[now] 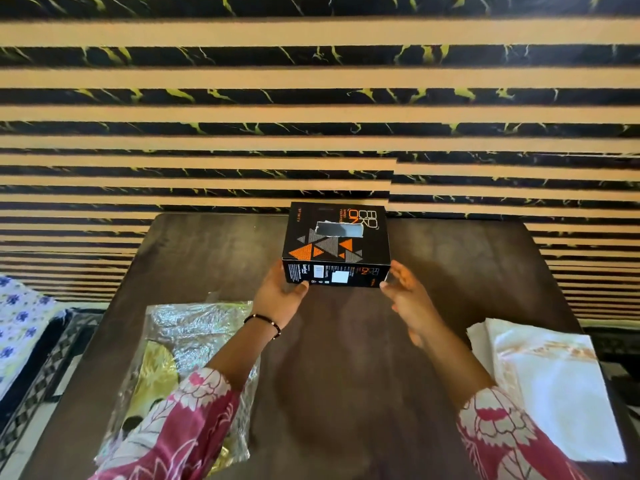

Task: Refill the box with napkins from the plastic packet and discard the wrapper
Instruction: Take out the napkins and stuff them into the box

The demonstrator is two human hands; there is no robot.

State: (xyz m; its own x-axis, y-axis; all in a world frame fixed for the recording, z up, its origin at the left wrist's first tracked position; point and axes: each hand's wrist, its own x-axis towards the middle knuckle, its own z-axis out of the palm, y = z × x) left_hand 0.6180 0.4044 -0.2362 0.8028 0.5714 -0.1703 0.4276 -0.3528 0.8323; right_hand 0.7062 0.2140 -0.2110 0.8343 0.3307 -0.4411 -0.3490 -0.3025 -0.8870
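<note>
Black cardboard napkin box [335, 244] with orange triangles on dark wooden table [450, 258], left hand [281, 292] gripping its near-left corner, right hand [408, 296] spread wide, fingertips at near-right corner, crinkled plastic packet [194, 327] left, white napkins [550, 382] right.

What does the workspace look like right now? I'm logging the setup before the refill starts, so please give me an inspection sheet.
Surface: dark wooden table, bare in the middle.
Job's things: black napkin box at the far edge, slot up; plastic packet near left; white napkins near right.
Clutter: nothing seen.
Grips: left hand holds the box's near-left corner; right hand open at its near-right corner.
Cables: nothing seen.
Surroundings: striped wall behind; patterned fabric to the left.
</note>
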